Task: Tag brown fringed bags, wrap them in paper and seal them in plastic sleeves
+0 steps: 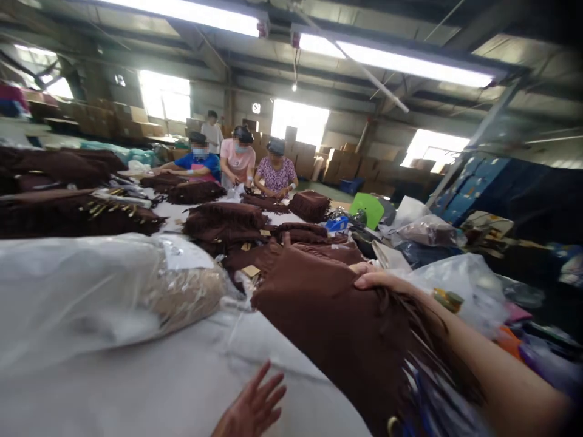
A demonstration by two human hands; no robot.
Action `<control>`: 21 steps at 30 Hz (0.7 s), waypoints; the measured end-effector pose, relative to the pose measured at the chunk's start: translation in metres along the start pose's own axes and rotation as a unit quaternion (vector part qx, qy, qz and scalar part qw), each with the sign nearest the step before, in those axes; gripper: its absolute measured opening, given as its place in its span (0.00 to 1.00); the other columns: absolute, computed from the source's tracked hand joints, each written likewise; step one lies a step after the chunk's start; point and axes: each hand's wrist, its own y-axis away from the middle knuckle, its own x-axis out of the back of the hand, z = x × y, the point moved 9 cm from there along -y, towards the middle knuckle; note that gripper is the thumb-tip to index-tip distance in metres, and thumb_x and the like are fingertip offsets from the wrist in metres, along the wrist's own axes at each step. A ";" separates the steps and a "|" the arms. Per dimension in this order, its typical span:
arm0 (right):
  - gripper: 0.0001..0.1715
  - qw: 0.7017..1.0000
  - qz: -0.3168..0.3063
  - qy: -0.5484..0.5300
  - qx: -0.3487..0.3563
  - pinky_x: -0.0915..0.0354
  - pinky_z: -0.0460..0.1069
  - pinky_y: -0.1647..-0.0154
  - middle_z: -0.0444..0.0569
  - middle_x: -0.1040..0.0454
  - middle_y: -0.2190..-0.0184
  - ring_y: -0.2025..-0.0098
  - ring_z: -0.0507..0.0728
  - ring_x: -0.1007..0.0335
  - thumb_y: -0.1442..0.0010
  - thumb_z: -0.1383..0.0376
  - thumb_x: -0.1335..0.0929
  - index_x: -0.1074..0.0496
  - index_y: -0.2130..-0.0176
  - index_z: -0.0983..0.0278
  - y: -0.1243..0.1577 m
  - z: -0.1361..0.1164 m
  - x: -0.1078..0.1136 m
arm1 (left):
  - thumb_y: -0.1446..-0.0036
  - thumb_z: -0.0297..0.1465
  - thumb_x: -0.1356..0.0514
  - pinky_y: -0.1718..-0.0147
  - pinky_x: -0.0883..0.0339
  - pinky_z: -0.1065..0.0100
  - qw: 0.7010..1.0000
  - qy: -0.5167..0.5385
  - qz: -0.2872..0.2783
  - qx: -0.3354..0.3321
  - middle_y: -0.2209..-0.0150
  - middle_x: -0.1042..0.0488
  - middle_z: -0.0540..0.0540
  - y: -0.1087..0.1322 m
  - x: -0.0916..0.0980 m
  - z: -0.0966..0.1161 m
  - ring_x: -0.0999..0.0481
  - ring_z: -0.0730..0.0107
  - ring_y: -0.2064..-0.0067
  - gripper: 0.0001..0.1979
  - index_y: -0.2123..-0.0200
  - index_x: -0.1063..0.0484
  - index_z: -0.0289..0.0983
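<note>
My right hand (pixel 367 277) grips the upper edge of a folded brown fringed scarf (pixel 328 309), thumb on the near side and the other fingers mostly hidden behind the cloth. Fringe hangs down at the scarf's right end, beside my forearm. My left hand (pixel 255 403) is low in the middle with fingers spread, apart from the scarf, over the white table covering (pixel 182 388). A small tan tag (pixel 251 271) lies just left of the scarf's upper corner.
A clear plastic bag (pixel 191 297) with beige contents lies at left. Brown fringed stacks (pixel 223 218) cover the table beyond. A blue tape dispenser (pixel 337 224), a green piece (pixel 367 210) and plastic bags (pixel 469 291) crowd the right. Several people (pixel 239 158) stand across the table.
</note>
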 end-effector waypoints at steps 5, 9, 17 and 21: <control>0.15 0.956 0.044 0.278 -0.083 0.35 0.57 0.55 0.54 0.23 0.69 0.62 0.64 0.28 0.56 0.62 0.28 0.23 0.66 0.67 0.019 0.106 -0.056 | 0.44 0.42 0.40 0.42 0.41 0.56 0.943 0.310 0.107 0.053 0.42 0.34 0.45 0.067 -0.007 -0.043 0.38 0.58 0.40 0.30 0.40 0.44 0.44; 0.37 0.938 0.047 0.343 0.021 0.53 0.60 0.37 0.54 0.42 0.39 0.37 0.63 0.50 0.49 0.65 0.33 0.40 0.40 0.62 0.057 0.157 -0.161 | 0.43 0.34 0.39 0.45 0.37 0.58 0.915 0.329 0.203 0.112 0.44 0.32 0.44 0.100 -0.002 -0.072 0.33 0.59 0.43 0.28 0.40 0.43 0.42; 0.55 0.865 0.096 0.480 0.113 0.56 0.62 0.35 0.49 0.55 0.34 0.33 0.60 0.63 0.60 0.79 0.39 0.55 0.35 0.61 0.063 0.204 -0.267 | 0.44 0.30 0.38 0.42 0.41 0.57 0.894 0.366 0.243 0.092 0.47 0.29 0.46 0.107 -0.006 -0.074 0.32 0.60 0.45 0.18 0.49 0.32 0.43; 0.54 0.887 0.057 0.445 0.112 0.47 0.57 0.38 0.47 0.47 0.36 0.36 0.58 0.50 0.61 0.79 0.40 0.51 0.36 0.57 0.052 0.182 -0.242 | 0.44 0.27 0.39 0.41 0.44 0.50 0.878 0.432 0.201 0.049 0.48 0.28 0.45 0.123 0.010 -0.071 0.33 0.58 0.44 0.11 0.56 0.27 0.39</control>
